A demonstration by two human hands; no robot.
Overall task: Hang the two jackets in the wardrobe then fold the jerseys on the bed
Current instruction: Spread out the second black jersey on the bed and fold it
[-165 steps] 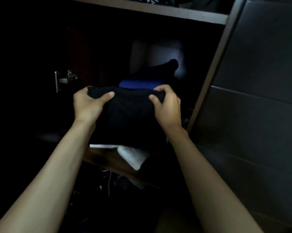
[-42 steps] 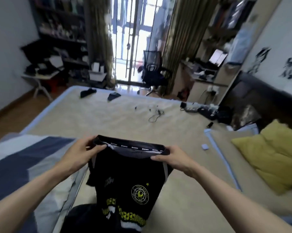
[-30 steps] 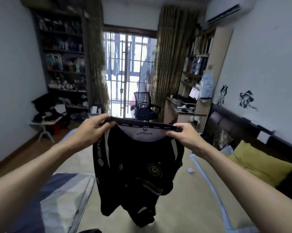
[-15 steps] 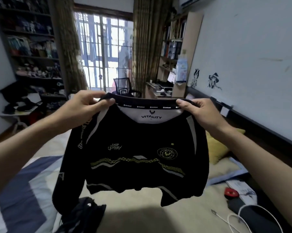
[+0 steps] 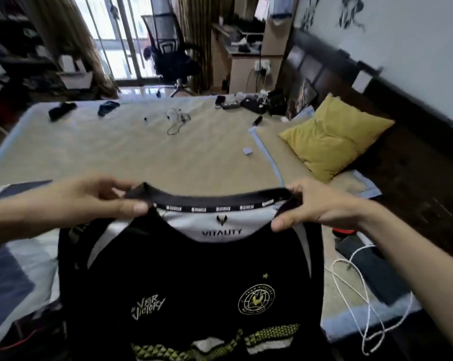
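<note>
We are holding one black jersey (image 5: 194, 277) up over the bed (image 5: 131, 152), our two hands, left (image 5: 90, 201) and right (image 5: 316, 204), each pinching a collar corner; one yellow pillow (image 5: 335, 136) is lying beyond.

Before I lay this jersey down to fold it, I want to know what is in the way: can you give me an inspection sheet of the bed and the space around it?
Surface: bed, beige cover, mostly bare in the middle.
Job's things: black jersey held up by its collar, front facing the camera.
Clutter: yellow pillow at right; small dark items at the far edge; small pale block.
Hands: left hand and right hand each pinch one end of the collar.
Cables: thin dark cable mid-bed; white cable looped at right.
Surroundings: office chair, desk, window beyond.
</note>
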